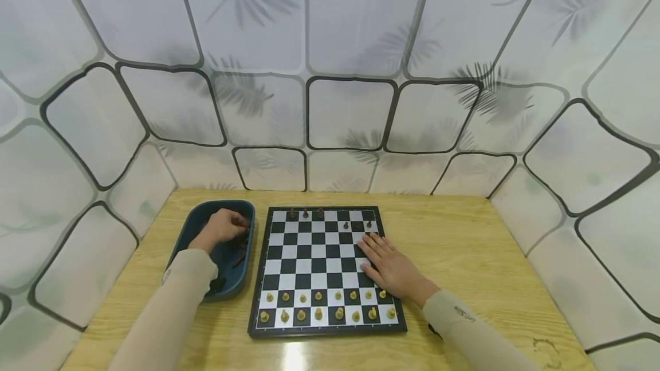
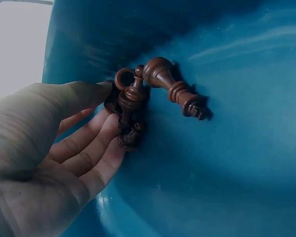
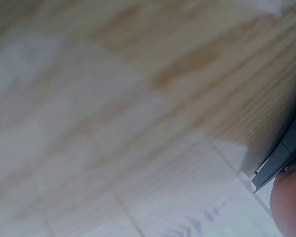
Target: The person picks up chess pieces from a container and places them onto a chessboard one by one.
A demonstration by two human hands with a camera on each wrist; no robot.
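Left hand (image 2: 54, 160) around chessmen (image 2: 130, 98) (smooth, bulbous).

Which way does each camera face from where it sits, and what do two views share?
Head: on the person's head, facing forward and down at the chessboard, blue bin and wooden table; left hand, right hand and both sleeves show.
Left wrist: on that wrist, facing into the bin at brown chess pieces; thumb, fingers and palm show.
Right wrist: on that wrist, facing the table, blurred; only some skin shows, lower right.
Shared: head and left wrist show the left hand in the bin.
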